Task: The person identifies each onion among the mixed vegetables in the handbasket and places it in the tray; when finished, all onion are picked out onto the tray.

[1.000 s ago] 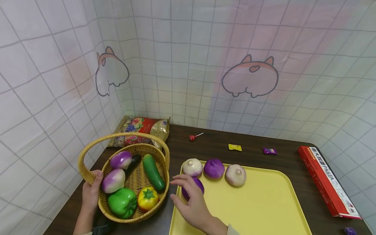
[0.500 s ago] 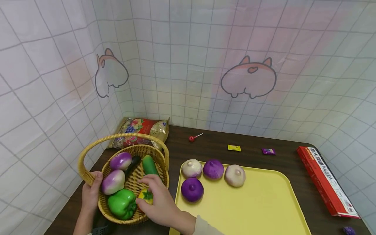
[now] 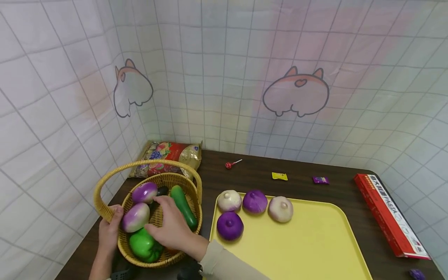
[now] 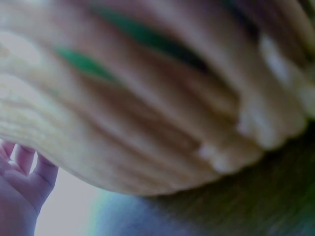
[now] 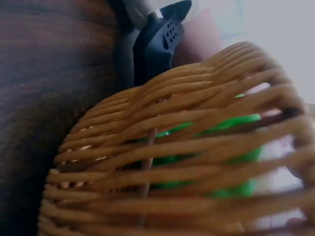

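A wicker basket (image 3: 112, 173) stands at the table's left with two purple-white turnips (image 3: 135, 217), a cucumber (image 3: 183, 206), a dark aubergine and a green pepper (image 3: 144, 245) inside. My left hand (image 3: 110, 225) grips its near-left rim, thumb over the edge. My right hand (image 3: 171, 227) reaches into the basket over the peppers, its fingers spread beside the nearer turnip; nothing shows in its grasp. The right wrist view shows the basket wall (image 5: 172, 162) with green behind the weave. On the yellow tray (image 3: 315, 249) lie two white onions (image 3: 229, 200) and two purple onions (image 3: 229, 226).
A snack bag (image 3: 168, 155) lies behind the basket against the wall. A lollipop (image 3: 229, 164), a yellow sachet (image 3: 279, 176) and a purple sachet (image 3: 321, 180) lie behind the tray. A red pasta box (image 3: 388, 216) lies at the right edge. Tiled walls close in left and back.
My right hand left the purple onion on the tray and moved left into the basket, first over the yellow pepper, now further towards the turnip. The left hand kept hold of the rim.
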`<action>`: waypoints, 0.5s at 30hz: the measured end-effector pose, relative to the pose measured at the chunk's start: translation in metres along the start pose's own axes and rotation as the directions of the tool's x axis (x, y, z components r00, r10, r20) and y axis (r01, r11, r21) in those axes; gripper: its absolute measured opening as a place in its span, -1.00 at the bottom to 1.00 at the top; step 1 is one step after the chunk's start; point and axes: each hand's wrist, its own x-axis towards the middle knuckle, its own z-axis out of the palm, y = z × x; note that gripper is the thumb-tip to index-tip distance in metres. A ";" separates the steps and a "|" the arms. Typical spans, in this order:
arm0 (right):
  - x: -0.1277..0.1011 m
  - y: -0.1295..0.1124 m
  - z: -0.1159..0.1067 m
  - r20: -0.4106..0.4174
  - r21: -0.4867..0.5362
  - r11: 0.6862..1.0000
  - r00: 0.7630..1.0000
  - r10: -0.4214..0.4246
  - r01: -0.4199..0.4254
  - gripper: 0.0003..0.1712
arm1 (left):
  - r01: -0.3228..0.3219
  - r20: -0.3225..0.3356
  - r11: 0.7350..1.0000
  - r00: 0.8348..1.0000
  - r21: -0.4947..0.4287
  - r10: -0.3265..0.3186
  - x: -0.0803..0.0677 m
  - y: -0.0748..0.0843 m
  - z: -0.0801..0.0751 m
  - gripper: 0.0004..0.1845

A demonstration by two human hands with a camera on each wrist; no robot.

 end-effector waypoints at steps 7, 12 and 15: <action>0.012 -0.001 0.012 0.075 -0.064 0.996 0.994 0.074 -0.069 -0.06 | 0.012 -0.003 1.000 1.000 -0.029 -0.012 -0.002 0.000 0.003 -0.92; 0.017 0.000 0.016 0.102 -0.046 0.997 0.993 0.059 -0.055 -0.07 | -0.003 0.001 1.000 1.000 -0.028 0.003 -0.002 0.000 0.002 -0.90; 0.019 0.001 0.018 0.128 -0.043 0.999 0.992 0.003 0.003 -0.09 | -0.006 0.005 1.000 1.000 -0.024 0.007 -0.001 -0.001 0.002 -0.91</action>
